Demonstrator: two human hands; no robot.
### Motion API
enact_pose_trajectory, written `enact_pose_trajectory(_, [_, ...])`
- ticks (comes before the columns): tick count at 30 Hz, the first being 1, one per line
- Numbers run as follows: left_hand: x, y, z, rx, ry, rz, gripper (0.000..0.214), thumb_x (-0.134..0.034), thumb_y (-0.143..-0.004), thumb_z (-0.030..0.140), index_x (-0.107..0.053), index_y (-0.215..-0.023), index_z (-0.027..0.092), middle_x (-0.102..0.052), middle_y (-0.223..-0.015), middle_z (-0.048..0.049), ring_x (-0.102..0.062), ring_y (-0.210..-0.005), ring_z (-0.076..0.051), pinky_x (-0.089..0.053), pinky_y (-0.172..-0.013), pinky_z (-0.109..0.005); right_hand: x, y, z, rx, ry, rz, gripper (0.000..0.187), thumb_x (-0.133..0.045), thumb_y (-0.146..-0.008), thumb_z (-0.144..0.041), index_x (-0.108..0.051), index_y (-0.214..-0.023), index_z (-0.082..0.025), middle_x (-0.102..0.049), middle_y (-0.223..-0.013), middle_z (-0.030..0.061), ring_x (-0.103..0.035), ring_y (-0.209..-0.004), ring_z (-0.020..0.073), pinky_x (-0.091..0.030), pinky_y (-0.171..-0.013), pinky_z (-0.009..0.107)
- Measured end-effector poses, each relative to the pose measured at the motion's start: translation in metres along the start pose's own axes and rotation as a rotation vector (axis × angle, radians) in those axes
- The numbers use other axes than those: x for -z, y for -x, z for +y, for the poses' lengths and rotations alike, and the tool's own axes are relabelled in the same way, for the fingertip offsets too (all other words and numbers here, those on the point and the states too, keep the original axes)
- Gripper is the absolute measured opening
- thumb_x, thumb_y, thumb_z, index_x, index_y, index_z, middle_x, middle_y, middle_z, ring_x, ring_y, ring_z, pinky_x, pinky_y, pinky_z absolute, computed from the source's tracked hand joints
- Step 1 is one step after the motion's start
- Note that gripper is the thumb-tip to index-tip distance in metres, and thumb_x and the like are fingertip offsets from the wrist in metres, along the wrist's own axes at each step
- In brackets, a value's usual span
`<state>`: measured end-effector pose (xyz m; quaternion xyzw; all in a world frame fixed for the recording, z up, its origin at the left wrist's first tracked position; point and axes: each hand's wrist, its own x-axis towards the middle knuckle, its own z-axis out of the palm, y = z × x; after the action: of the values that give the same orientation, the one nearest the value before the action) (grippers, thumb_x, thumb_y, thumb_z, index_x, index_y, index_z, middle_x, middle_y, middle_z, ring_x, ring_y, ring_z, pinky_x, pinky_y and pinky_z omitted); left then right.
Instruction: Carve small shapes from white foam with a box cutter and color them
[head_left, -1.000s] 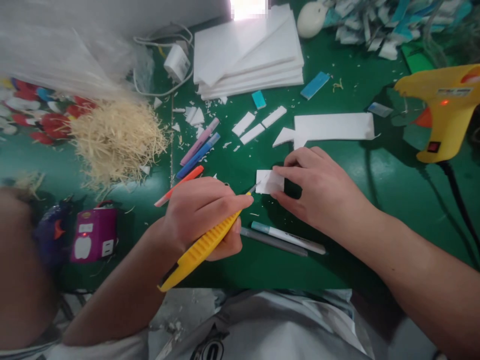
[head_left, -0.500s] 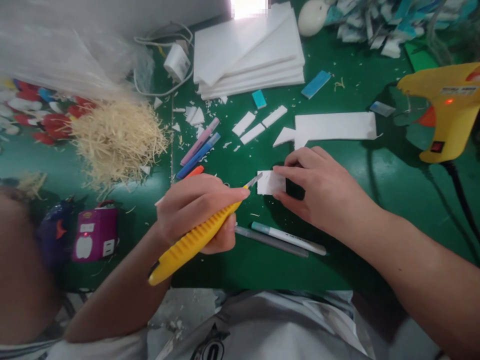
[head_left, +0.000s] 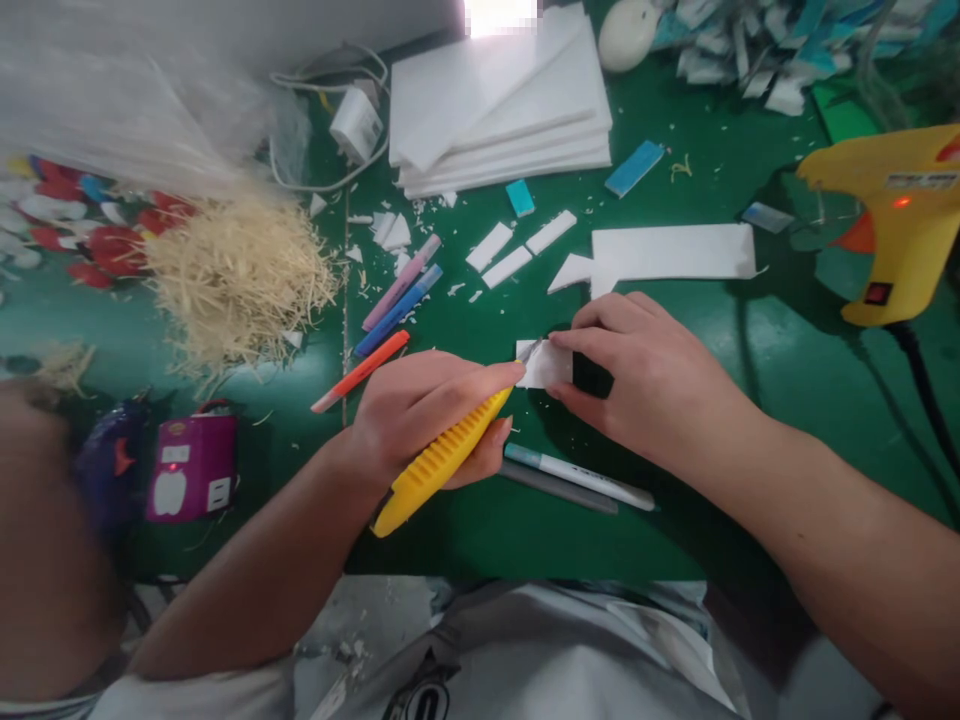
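Observation:
In my left hand [head_left: 439, 415] is a yellow craft knife [head_left: 442, 465], its ridged handle slanting up to the right. The blade tip lies over a small white foam board piece [head_left: 544, 365] flat on the green table. Thumb and fingertips of my right hand [head_left: 645, 365] pinch this piece at its right end. Just below my hands lie a teal-capped white marker [head_left: 581, 478] and a grey pen [head_left: 559, 487]. An orange marker [head_left: 360, 372] rests left of my left hand. Beyond are several cut white strips [head_left: 506, 268] and a longer white board piece [head_left: 671, 252].
A yellow glue gun [head_left: 900, 215] with a lit red light stands at the right, its cord trailing down. White foam sheets [head_left: 495, 110] are stacked at the back. Straw-like shreds [head_left: 240, 280] and a purple box [head_left: 193, 468] occupy the left. A person's arm [head_left: 52, 540] shows at lower left.
My left hand has moved right with the craft knife, bringing the blade over the white piece and uncovering the orange marker. My right hand stays on the piece.

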<state>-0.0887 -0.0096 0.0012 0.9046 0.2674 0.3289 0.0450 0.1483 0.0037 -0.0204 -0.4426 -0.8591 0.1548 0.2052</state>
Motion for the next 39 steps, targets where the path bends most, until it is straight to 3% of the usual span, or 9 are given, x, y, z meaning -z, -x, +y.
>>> enact_pose_trajectory(7, [0.004,-0.002,0.002,-0.009,0.010,-0.064,0.030,-0.062,-0.085,0.008,-0.067,-0.115,0.010,-0.076,-0.079,-0.0035,-0.073,-0.067,-0.015,-0.064,-0.065,-0.028,-0.001,0.000,-0.001,-0.009,0.010,0.031,0.011,-0.072,-0.083,-0.018,-0.080,-0.091,-0.015,-0.072,-0.100,0.0138,-0.061,-0.088,0.0268,-0.054,-0.078,0.043])
enact_pose_trajectory(14, [0.007,0.001,0.008,0.045,-0.063,-0.068,0.026,-0.059,-0.085,0.013,-0.067,-0.110,0.015,-0.075,-0.079,-0.0003,-0.073,-0.067,-0.014,-0.064,-0.066,-0.025,-0.002,0.000,-0.002,-0.016,0.002,0.021,0.010,-0.070,-0.085,-0.021,-0.079,-0.086,-0.017,-0.071,-0.098,0.0130,-0.060,-0.088,0.0270,-0.053,-0.080,0.044])
enact_pose_trajectory(31, [0.004,0.006,0.009,0.058,-0.025,0.083,0.034,-0.053,-0.078,0.012,-0.067,-0.106,0.023,-0.071,-0.068,0.0049,-0.068,-0.057,-0.014,-0.064,-0.056,-0.028,0.002,0.001,0.002,0.028,-0.023,0.000,0.017,-0.065,-0.088,-0.019,-0.081,-0.093,-0.015,-0.072,-0.102,0.0151,-0.061,-0.089,0.0275,-0.054,-0.078,0.044])
enact_pose_trajectory(36, [0.002,0.007,0.007,0.009,-0.066,0.171,0.029,-0.053,-0.078,0.014,-0.070,-0.102,0.020,-0.072,-0.068,0.0027,-0.068,-0.057,-0.013,-0.065,-0.058,-0.027,0.002,0.000,0.001,0.010,-0.047,-0.004,0.020,-0.067,-0.084,-0.019,-0.082,-0.096,-0.015,-0.073,-0.104,0.0146,-0.062,-0.088,0.0270,-0.054,-0.079,0.043])
enact_pose_trajectory(39, [0.003,0.010,0.009,0.056,-0.071,0.190,0.028,-0.054,-0.080,0.015,-0.071,-0.102,0.019,-0.072,-0.071,0.0013,-0.069,-0.059,-0.014,-0.066,-0.062,-0.029,0.002,0.000,0.000,0.001,-0.059,0.008,0.022,-0.066,-0.082,-0.017,-0.082,-0.097,-0.014,-0.073,-0.104,0.0150,-0.063,-0.089,0.0277,-0.054,-0.080,0.044])
